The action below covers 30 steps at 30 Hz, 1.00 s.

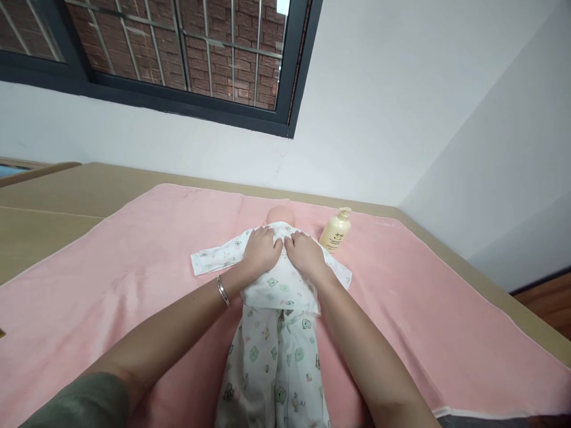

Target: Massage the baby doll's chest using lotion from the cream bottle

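A baby doll [280, 215] lies stretched out with its bald head toward the wall; no face shows. It wears a white long-sleeved top [279, 288] and white trousers [276, 368], both printed with small green and brown pictures. My left hand [262, 249] rests on the left side of the upper body, below the shoulder. Opposite it, my right hand [306, 252] lies on the right side, the thumbs close together at the middle. Both palms are down and the fingers lie over the cloth. The sleeves spread out to either side.
A pink blanket [147, 255] with folds covers much of the wooden surface [53, 190]. Right of the doll, a pale yellow pump bottle [335, 232] stands on the blanket. Behind are a white wall [357, 119] and a dark-framed window [187, 98] with bars outside.
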Tool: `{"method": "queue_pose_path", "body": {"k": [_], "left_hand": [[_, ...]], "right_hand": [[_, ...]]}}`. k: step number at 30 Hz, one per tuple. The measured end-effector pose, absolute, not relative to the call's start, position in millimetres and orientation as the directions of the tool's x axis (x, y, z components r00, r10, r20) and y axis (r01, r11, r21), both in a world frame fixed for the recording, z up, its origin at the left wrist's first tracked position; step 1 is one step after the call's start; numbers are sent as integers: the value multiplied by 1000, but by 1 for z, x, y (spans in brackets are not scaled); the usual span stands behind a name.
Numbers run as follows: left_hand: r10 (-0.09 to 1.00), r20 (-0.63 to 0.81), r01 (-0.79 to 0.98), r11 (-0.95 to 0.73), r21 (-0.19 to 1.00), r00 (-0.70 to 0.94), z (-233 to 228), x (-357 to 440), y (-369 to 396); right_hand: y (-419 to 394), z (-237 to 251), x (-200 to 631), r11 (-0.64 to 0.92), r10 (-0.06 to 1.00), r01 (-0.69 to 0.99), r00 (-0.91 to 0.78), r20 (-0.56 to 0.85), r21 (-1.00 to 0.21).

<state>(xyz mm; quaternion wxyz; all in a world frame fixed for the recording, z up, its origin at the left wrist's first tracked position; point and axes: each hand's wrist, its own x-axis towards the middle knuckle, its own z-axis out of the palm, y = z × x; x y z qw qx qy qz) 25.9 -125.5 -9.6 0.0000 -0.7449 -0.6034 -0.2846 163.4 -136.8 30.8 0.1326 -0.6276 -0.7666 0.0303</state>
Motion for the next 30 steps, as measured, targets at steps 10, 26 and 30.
{"method": "queue_pose_path", "body": {"k": [10,26,30], "left_hand": [[900,423,915,-256,311,107,-8,26,-128],[916,346,904,-312,292,205,3,21,-129],[911,357,888,-326,323,205,-3,18,-119]], "right_hand": [[-127,22,168,263,956,937,-220,196,-228],[-139,23,157,246,962,959,-225,154,-140],[-153,29,148,229,968,961,-209,136,-154]]}}
